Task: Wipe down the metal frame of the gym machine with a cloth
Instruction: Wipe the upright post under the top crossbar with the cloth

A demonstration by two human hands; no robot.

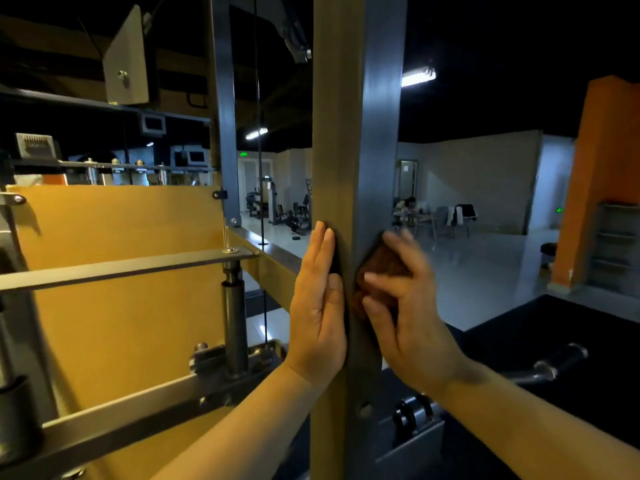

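A tall metal upright post [360,133] of the gym machine's frame fills the middle of the head view, its left face lit yellow, its right face grey. My left hand [320,306] lies flat against the post's left face, fingers straight and pointing up. My right hand [405,306] grips a small brown cloth [381,268] and presses it on the post's right face at the same height. The cloth is mostly hidden under my fingers, and the hand is blurred.
A yellow panel [121,271] with grey cross bars [121,268] and a steel guide rod [235,323] stands to the left. A cable [259,168] hangs behind. A black padded handle [554,362] lies at lower right. Other gym machines [277,206] and an orange pillar [602,181] stand further off.
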